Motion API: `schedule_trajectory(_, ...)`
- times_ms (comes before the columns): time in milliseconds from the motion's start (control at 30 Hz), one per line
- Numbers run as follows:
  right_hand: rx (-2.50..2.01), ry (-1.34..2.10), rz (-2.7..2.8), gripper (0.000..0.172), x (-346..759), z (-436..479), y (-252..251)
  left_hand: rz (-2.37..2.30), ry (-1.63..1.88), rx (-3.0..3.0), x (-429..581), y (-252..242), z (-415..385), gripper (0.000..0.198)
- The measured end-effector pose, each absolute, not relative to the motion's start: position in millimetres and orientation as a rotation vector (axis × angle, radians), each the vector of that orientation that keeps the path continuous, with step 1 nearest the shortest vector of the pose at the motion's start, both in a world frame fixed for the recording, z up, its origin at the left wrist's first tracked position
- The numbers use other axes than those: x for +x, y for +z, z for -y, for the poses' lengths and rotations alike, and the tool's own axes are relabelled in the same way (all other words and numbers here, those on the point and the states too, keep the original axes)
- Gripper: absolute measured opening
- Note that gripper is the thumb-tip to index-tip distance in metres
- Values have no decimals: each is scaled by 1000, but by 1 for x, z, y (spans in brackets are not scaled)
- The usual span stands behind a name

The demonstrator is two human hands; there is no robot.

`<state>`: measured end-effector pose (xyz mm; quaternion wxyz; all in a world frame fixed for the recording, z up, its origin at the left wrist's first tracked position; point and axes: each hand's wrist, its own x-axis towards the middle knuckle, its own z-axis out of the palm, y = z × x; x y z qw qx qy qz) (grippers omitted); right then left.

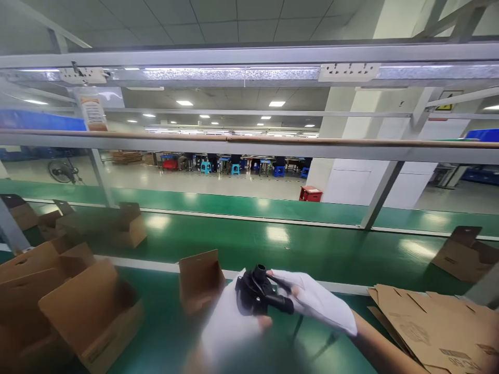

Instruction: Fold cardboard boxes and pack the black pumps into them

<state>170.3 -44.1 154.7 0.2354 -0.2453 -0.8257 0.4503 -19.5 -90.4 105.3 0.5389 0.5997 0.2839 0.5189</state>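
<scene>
A black pump (253, 293) with a round housing and two short pipe stubs is held above the green work surface. My left hand (234, 322), in a white glove with a bare thumb tip, wraps around its housing from the left and below. On the other side, my right hand (312, 298), also white-gloved with bare fingertips, is closed on a black cord (281, 283) beside the pump's side stub. Dark cord ends hang blurred below that hand. Just left of the pump stands an open cardboard box (200, 280).
More open cardboard boxes (89, 311) crowd the left side. Flattened cartons (436, 327) lie stacked at the right. Beyond a pale rail runs a green belt (234, 236) carrying boxes at both ends. A metal post (382, 195) and crossbars frame the bench.
</scene>
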Motion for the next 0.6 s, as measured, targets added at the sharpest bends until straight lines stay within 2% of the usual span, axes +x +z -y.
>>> schedule_trajectory(100, -824, 1274, 2187, 65, 165, 57, 156, -709, 1376, 1387, -13, 107, 90, 56)
schedule_trajectory(167, -989, 1258, 2088, 64, 164, 60, 155, -770, 1394, 1416, -12, 104, 90, 56)
schedule_trajectory(300, -1184, 1160, 2011, 60, 177, 59, 142, -1241, 1505, 1753, -50, 88, 89, 94)
schedule_trajectory(367, -1289, 1146, 1956, 62, 187, 60, 134, -1584, 1694, 1827, -84, 72, 89, 102)
schedule_trajectory(467, -1348, 1240, 1843, 68, 192, 62, 130, -1909, 1710, 1593, -128, 43, 85, 97)
schedule_trajectory(600, -1249, 1277, 1947, 65, 164, 64, 140, -1759, 1543, 1387, -133, 7, 77, 85)
